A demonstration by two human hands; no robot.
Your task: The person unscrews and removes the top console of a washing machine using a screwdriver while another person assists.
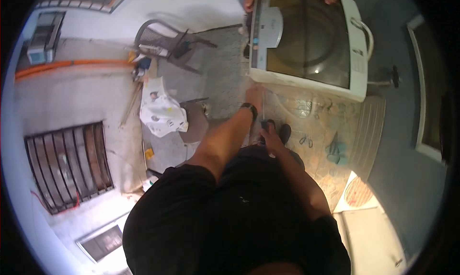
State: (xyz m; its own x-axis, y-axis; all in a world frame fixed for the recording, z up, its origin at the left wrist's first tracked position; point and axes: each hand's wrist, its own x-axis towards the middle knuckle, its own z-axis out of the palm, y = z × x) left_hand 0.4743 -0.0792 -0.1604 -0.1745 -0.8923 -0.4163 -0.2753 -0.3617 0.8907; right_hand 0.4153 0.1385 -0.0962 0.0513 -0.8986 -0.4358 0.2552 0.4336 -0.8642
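A white top-loading washing machine (357, 59) with a dark see-through lid stands at the far side, a person's hands on its far edge. My left hand (256, 94), with a dark band on the wrist, reaches to the machine's near left corner. It seems to touch the lower edge there; its fingers are blurred and partly hidden. Close in front of my body, my right hand (273, 140) is closed around a small dark object (264, 126), whose kind I cannot make out.
A brown plastic chair (165, 47) stands at the far left. Nearer, a white printed cloth (162, 109) drapes beside a brown seat (195, 121). Blue-grey slippers (334, 150) lie on the tiled floor. A ribbed grey panel (368, 136) runs along the right wall.
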